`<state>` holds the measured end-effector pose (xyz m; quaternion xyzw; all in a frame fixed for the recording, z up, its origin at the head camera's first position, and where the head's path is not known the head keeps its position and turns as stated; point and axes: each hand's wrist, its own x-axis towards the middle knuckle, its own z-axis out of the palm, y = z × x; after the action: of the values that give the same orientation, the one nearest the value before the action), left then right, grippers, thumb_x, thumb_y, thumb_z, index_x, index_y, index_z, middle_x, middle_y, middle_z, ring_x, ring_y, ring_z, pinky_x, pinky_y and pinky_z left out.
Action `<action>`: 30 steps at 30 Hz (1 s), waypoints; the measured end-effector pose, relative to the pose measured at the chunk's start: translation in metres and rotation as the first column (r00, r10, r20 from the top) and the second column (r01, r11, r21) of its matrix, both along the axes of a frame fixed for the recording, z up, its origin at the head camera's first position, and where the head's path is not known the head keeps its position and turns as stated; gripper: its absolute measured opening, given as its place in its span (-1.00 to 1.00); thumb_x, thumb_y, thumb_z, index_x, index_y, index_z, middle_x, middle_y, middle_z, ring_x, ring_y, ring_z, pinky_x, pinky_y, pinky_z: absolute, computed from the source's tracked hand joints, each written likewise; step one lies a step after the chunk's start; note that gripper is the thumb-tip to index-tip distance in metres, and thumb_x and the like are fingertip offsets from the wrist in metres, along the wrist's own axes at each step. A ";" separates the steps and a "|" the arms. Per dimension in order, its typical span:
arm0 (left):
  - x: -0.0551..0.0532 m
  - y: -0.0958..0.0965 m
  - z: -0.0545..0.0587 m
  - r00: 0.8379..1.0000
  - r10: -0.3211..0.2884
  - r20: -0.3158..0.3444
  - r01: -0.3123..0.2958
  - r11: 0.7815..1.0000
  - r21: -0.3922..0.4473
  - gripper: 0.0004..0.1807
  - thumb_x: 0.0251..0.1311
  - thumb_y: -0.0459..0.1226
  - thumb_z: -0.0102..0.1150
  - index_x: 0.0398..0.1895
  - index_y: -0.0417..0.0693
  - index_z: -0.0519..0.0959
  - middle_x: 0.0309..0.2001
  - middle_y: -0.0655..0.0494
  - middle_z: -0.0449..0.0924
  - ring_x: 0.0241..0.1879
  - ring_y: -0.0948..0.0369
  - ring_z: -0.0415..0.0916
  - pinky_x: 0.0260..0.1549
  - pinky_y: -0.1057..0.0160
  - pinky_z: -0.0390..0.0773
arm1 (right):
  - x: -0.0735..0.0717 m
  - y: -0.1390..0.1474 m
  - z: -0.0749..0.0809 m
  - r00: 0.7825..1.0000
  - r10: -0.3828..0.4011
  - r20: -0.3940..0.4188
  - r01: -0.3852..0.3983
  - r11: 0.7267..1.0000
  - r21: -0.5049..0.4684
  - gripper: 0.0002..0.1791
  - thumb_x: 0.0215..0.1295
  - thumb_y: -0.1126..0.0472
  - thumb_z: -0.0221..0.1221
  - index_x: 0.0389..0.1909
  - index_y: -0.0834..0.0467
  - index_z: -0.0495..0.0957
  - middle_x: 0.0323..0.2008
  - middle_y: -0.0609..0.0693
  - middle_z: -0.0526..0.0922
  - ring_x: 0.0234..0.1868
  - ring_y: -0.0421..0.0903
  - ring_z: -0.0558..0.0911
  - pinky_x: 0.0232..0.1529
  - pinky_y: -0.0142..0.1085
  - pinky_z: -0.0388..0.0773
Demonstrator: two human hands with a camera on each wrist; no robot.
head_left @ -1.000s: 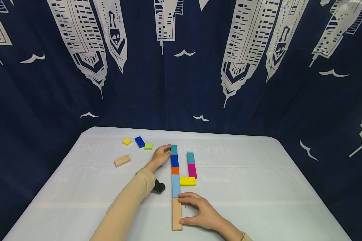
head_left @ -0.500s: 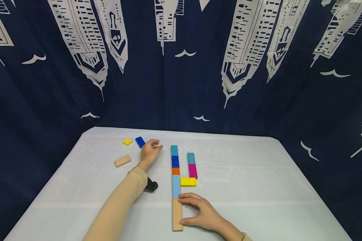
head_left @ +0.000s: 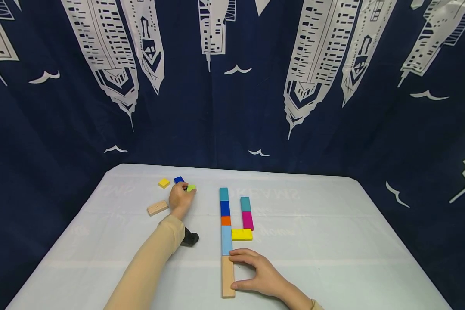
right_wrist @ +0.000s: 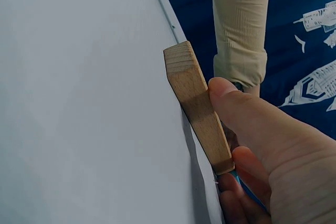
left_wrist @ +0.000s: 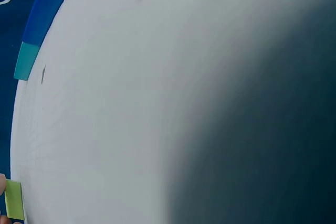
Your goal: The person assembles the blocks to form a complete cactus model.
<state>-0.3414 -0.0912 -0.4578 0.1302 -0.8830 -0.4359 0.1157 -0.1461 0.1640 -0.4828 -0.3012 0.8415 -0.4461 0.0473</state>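
My left hand (head_left: pixel 181 200) pinches a lime green block (head_left: pixel 191 188) at the back left. In the left wrist view, fingertips meet the edge of this lime green block (left_wrist: pixel 14 199). My right hand (head_left: pixel 261 275) lies curved beside the front of a straight row of blocks. Its thumb touches the side of a plain wooden block (head_left: pixel 227 277), and its fingers reach the joint with a light blue block (head_left: pixel 226 240). The right wrist view shows the thumb against that wooden block (right_wrist: pixel 197 111). Farther along the row are orange (head_left: pixel 226 220), dark blue (head_left: pixel 224 208) and teal (head_left: pixel 223 193) blocks.
A yellow block (head_left: pixel 242 234) adjoins the row's right side, with magenta (head_left: pixel 247 220) and teal (head_left: pixel 245 204) blocks beyond it. A loose blue block (head_left: pixel 178 179), small yellow block (head_left: pixel 164 183) and wooden block (head_left: pixel 157 208) lie left on the white table (head_left: pixel 333 232).
My left hand has left the row's far teal block, moved left, and taken hold of the lime green block. My right hand and the row have stayed put.
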 end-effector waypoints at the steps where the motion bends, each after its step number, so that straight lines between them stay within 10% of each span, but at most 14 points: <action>1: 0.000 0.000 0.000 1.000 0.003 0.010 -0.003 1.000 0.004 -0.61 0.08 -0.19 0.26 -0.04 -0.20 0.54 -0.07 -0.12 0.53 -0.03 -0.01 0.44 -0.02 0.06 0.39 | 0.000 0.000 0.000 1.000 0.001 0.002 -0.001 1.000 -0.001 -0.37 -0.03 -0.12 0.38 0.10 0.01 0.54 0.16 -0.16 0.47 0.17 -0.18 0.44 0.21 -0.25 0.33; 16: -0.004 0.002 -0.001 0.998 -0.025 0.060 0.027 0.999 -0.028 -0.56 0.01 -0.24 0.27 0.01 -0.17 0.55 -0.05 -0.08 0.57 -0.04 0.00 0.47 -0.04 0.07 0.41 | 0.000 0.000 0.000 1.000 0.006 0.004 -0.006 1.000 -0.002 -0.37 -0.03 -0.11 0.38 0.10 0.02 0.53 0.16 -0.15 0.47 0.16 -0.18 0.44 0.21 -0.26 0.34; 30: -0.014 0.034 0.004 0.960 -0.270 -0.079 0.275 0.959 0.064 -0.60 0.03 -0.31 0.33 -0.01 -0.20 0.58 -0.12 -0.06 0.61 -0.12 0.07 0.51 -0.07 0.14 0.48 | 0.000 -0.001 0.001 1.000 -0.006 0.023 0.006 1.000 0.024 -0.36 -0.03 -0.14 0.37 0.11 -0.01 0.53 0.16 -0.17 0.47 0.16 -0.19 0.44 0.21 -0.22 0.34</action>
<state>-0.3557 -0.0577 -0.4533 -0.0036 -0.8713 -0.4842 0.0802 -0.1464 0.1631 -0.4819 -0.2929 0.8471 -0.4395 0.0591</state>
